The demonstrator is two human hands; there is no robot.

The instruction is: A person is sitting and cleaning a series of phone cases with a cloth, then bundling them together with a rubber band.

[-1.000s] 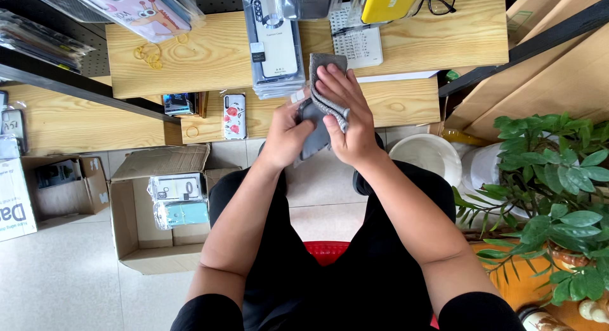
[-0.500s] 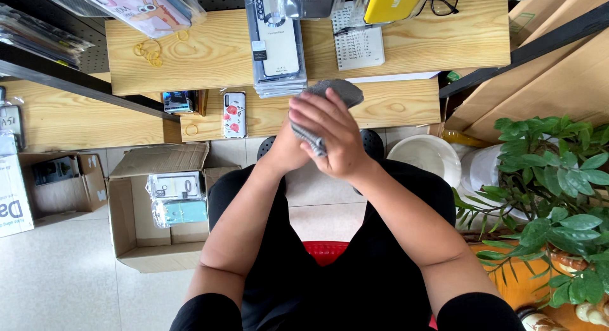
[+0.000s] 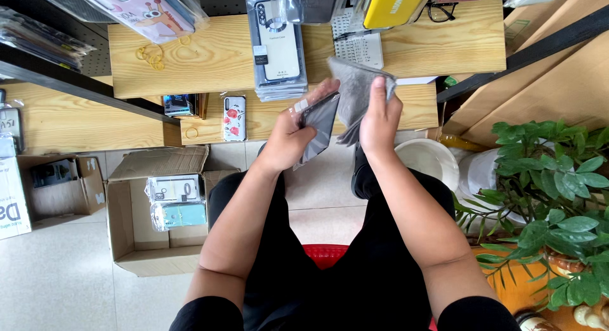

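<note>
Holding a dark phone [image 3: 319,123] in the left hand [image 3: 288,137], right hand [image 3: 379,118] pinching a grey cloth [image 3: 355,93], now lifted off it — wiping paused, near the tabletop [image 3: 209,55] edge.

Two hands are up: the left hand [image 3: 288,137] and the right hand [image 3: 379,118]. One grey cloth [image 3: 355,93], one dark sleeve [image 3: 319,125] between them. Two wooden shelves, upper [image 3: 203,55] and lower [image 3: 266,118]. One stack of packaged phone cases [image 3: 277,52]. One floral case [image 3: 235,118]. Two open cardboard boxes, one large [image 3: 124,217], one small [image 3: 79,191]. One white bowl [image 3: 428,159]. One leafy plant [image 3: 552,198].
</note>
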